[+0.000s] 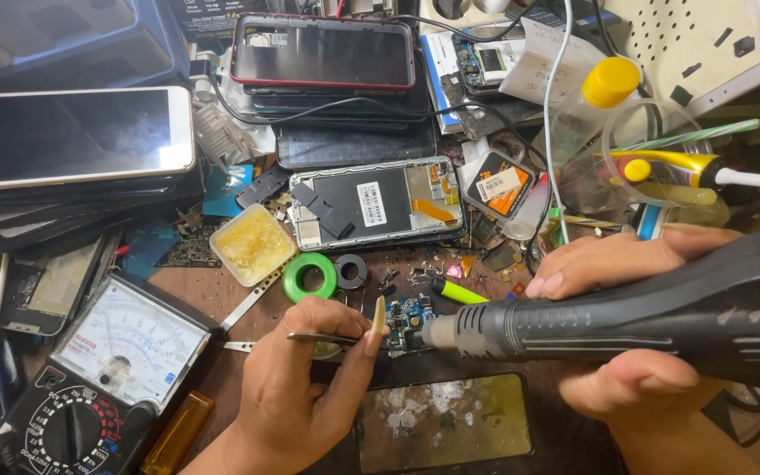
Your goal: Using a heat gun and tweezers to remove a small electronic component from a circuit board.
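Note:
My left hand pinches metal tweezers whose tips reach toward a small blue circuit board on the wooden bench. My right hand grips the thick black handle of a hot air gun; its metal nozzle points left at the right edge of that board. The nozzle and the tweezer tips nearly meet over the board.
An analog multimeter lies bottom left. A green tape roll, a tub of yellow flux, an opened phone frame, stacked phones, a glue tube and a yellow-capped bottle crowd the bench. A dark phone screen lies near me.

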